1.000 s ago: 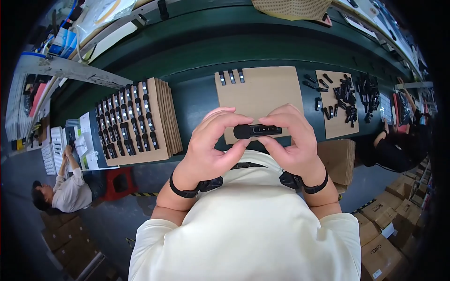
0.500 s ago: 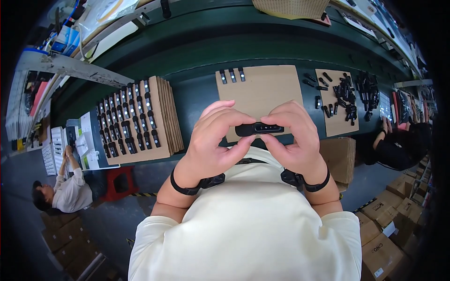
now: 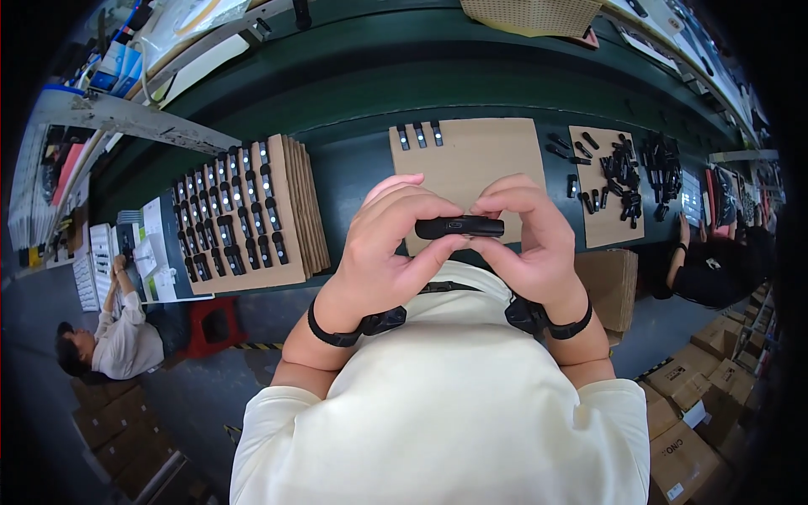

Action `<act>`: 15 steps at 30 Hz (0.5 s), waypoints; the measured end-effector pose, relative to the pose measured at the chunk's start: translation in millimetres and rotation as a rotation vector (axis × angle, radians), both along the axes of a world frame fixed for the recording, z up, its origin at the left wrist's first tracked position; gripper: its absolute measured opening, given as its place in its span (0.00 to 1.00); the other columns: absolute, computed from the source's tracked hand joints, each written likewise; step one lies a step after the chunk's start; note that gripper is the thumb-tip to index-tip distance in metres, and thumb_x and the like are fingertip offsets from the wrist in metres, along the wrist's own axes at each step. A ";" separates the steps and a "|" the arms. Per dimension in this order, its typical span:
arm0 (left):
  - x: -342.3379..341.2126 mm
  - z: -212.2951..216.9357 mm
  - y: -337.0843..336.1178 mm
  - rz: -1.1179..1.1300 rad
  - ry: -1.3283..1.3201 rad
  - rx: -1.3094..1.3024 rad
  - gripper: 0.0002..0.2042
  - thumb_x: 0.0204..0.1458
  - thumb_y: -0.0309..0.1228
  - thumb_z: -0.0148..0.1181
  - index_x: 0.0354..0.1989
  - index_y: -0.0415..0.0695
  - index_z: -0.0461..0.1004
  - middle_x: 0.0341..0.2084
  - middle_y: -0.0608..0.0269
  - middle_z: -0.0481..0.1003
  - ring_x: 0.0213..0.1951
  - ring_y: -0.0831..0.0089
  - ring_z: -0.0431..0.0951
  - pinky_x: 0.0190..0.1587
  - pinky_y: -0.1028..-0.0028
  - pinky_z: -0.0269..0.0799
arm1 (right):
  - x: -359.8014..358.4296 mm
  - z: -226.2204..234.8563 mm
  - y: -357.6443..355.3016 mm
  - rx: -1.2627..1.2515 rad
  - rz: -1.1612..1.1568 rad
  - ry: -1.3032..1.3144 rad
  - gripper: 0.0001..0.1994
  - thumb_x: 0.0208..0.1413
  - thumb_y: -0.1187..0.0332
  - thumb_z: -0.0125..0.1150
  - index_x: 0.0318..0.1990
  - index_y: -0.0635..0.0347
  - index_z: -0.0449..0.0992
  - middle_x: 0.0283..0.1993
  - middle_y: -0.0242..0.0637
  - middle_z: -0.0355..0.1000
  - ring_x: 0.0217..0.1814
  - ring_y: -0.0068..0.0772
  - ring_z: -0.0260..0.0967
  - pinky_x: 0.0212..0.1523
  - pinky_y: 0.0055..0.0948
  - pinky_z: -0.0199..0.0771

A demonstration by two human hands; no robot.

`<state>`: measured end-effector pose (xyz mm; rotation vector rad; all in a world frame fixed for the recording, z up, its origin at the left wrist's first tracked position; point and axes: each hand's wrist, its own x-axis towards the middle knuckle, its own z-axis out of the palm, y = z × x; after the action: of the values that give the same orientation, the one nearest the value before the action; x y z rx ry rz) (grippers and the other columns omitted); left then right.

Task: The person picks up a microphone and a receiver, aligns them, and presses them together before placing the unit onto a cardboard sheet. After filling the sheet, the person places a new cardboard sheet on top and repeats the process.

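Between my two hands, in front of my chest, is a small black clip-on microphone [image 3: 459,226] with a rounded dark head at its left end. It lies level, and a little port shows on the side turned up. My left hand [image 3: 380,241] pinches the head end between thumb and fingers. My right hand [image 3: 539,244] grips the other end in the same way. Beyond them, a cardboard sheet [image 3: 488,151] on the bench carries 3 similar microphones [image 3: 420,135] in a row at its far left corner.
On the left, stacked cardboard sheets [image 3: 295,202] bear rows of microphones [image 3: 225,200]. To the right, another sheet [image 3: 602,231] and the dark bench hold loose black pieces [image 3: 621,177]. Cartons [image 3: 686,454] stand lower right. People work at both sides; a red stool [image 3: 215,324] is at left.
The microphone has been rolled between my fingers, so a different side with a single port faces up. Both hands still hold it at nearly the same place.
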<state>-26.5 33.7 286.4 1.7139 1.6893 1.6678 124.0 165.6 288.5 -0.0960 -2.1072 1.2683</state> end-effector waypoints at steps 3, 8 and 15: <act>-1.1 -3.4 -0.7 0.006 -0.021 -0.010 0.13 0.43 0.23 0.67 0.38 0.41 0.76 0.30 0.60 0.78 0.34 0.63 0.77 0.57 0.56 0.66 | 2.2 -2.3 2.6 -0.203 0.029 -0.031 0.15 0.42 0.82 0.67 0.40 0.65 0.75 0.40 0.42 0.70 0.41 0.33 0.68 0.43 0.28 0.68; -1.5 -10.1 4.0 -0.018 -0.029 -0.050 0.13 0.42 0.22 0.67 0.38 0.42 0.76 0.33 0.60 0.77 0.37 0.64 0.78 0.57 0.56 0.66 | 0.2 2.8 2.8 -0.171 0.048 -0.027 0.15 0.42 0.81 0.68 0.40 0.65 0.75 0.41 0.42 0.70 0.43 0.33 0.67 0.44 0.28 0.67; -0.3 -18.9 8.1 -0.017 -0.039 -0.041 0.13 0.42 0.20 0.64 0.39 0.40 0.76 0.34 0.58 0.78 0.39 0.64 0.78 0.55 0.62 0.67 | -9.8 9.9 7.5 0.188 0.033 0.026 0.14 0.40 0.80 0.70 0.38 0.63 0.77 0.38 0.38 0.71 0.38 0.35 0.68 0.38 0.29 0.67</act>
<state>-26.9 41.8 267.5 1.6622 1.6754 1.6364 114.2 173.1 298.4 0.0366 -2.2023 1.0776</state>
